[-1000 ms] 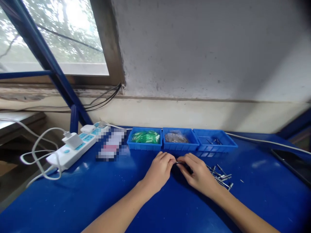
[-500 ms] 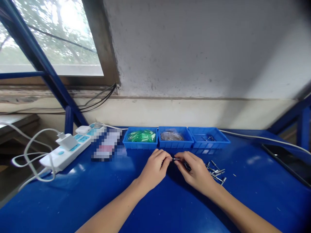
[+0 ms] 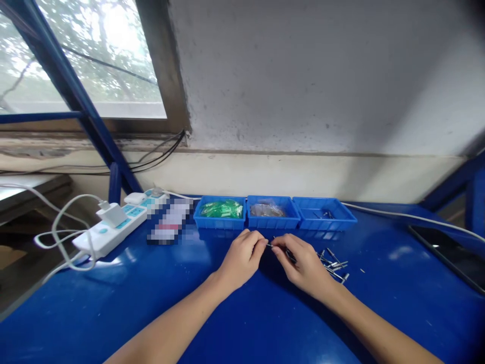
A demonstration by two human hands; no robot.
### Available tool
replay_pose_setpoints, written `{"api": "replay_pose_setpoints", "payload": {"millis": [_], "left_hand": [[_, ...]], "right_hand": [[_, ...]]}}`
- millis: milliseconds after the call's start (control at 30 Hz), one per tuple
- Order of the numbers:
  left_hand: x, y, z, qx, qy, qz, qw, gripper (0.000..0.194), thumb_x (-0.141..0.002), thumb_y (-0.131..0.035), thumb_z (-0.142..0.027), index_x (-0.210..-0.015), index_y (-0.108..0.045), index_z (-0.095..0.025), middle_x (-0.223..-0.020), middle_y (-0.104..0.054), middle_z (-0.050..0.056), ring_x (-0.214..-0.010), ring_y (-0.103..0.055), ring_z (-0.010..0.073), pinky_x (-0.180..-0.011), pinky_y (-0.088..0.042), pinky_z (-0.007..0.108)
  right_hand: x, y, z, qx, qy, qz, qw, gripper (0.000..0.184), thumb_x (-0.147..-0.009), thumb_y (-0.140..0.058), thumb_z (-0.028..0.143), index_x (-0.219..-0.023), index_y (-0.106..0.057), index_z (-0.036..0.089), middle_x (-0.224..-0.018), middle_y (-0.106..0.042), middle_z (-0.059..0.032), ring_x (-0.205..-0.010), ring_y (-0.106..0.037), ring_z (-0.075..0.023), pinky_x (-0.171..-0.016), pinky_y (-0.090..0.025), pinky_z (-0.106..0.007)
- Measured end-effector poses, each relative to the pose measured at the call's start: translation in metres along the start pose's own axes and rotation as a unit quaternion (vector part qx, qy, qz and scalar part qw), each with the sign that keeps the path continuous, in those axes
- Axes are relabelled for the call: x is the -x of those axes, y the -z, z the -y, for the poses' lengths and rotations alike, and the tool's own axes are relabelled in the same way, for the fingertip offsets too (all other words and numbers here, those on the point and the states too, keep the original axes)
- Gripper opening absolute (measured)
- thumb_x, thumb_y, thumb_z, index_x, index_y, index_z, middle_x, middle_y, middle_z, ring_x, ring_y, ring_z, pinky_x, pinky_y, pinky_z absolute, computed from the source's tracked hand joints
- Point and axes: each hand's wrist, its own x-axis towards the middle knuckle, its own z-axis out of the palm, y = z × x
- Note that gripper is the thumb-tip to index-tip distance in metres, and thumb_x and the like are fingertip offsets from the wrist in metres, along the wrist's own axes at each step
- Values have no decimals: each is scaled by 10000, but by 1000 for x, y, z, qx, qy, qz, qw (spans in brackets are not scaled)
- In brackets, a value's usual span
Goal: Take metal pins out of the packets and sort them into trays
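Observation:
My left hand [image 3: 243, 257] pinches one end of a thin metal rod [image 3: 269, 245] between thumb and fingertips, just above the blue tabletop. The fingers of my right hand [image 3: 302, 259] are closed round the other end, so only a short bit shows between the hands. Something dark shows under the curled right fingers, but I cannot make out what it is. A loose pile of slim metal rods [image 3: 335, 265], some with a thicker end, lies just right of my right hand.
Behind the hands stand three blue bins: one with green packets [image 3: 222, 208], one with clear packets [image 3: 267, 208], one with a few small dark pieces [image 3: 325, 215]. A power strip [image 3: 117, 228] with cables and a blurred-out flat object [image 3: 170, 221] lie left; a black phone [image 3: 449, 253] lies right.
The view has shifted slightly. Both hands stay pinched together at the rod, and less of it shows between them now.

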Motion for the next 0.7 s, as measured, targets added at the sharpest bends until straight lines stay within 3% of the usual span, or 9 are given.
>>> {"api": "replay_pose_setpoints", "payload": {"millis": [100, 167, 267, 367, 433, 533, 700], "left_hand": [[1, -1, -3, 5, 16, 9, 1000, 262, -959, -340, -248, -785, -526, -186, -746, -580, 8, -758, -531, 159, -703, -414, 274], [-1, -3, -6, 2, 15, 20, 1000, 232, -959, -343, -239, -883, -555, -184, -809, -602, 17, -788, -556, 154, -734, -437, 273], [-9, -11, -9, -50, -16, 53, 997, 229, -932, -390, -189, -1111, -533, -186, -1022, -598, 53, -924, -558, 176, -832, -443, 308], [-17, -22, -8, -144, -58, 98, 983, 330, -888, -435, -119, -1195, -505, -215, -1171, -557, 58, -1038, -507, 221, -864, -422, 368], [-19, -26, -5, -173, -63, 115, 976, 262, -880, -456, -120, -1097, -564, -220, -1107, -589, 48, -1023, -501, 236, -844, -412, 389], [-16, -26, -1, -175, -43, 109, 977, 137, -892, -465, -158, -899, -595, -199, -928, -608, 44, -948, -505, 241, -820, -398, 402], [-14, -18, 6, -155, -7, 71, 985, 138, -913, -402, -135, -875, -525, -182, -928, -563, 46, -881, -509, 199, -777, -427, 334]], "right_hand": [[-4, 9, -7, 30, 38, -2, 999, 137, -913, -442, 225, -899, -573, 190, -759, -614, -44, -675, -572, -155, -621, -431, -263], [-9, 20, -21, 91, 32, -65, 993, 168, -913, -444, 256, -859, -584, 181, -732, -622, -49, -656, -580, -160, -624, -433, -268], [-14, 40, -52, 216, -87, -207, 950, 206, -880, -492, 336, -940, -597, 169, -696, -623, -41, -620, -590, -181, -595, -429, -284], [-12, 55, -76, 273, -165, -243, 916, 342, -836, -532, 379, -1092, -560, 155, -721, -615, -41, -669, -594, -213, -602, -433, -305], [-10, 55, -77, 253, -152, -226, 928, 291, -847, -515, 373, -1031, -586, 160, -725, -604, -44, -681, -586, -206, -625, -441, -309], [-8, 40, -58, 168, -100, -163, 967, 217, -881, -478, 340, -943, -606, 177, -719, -595, -47, -684, -577, -191, -649, -449, -304], [-5, 8, -23, 60, -24, -7, 998, 141, -876, -483, 225, -977, -578, 197, -780, -584, -46, -719, -564, -181, -650, -453, -294]]}}
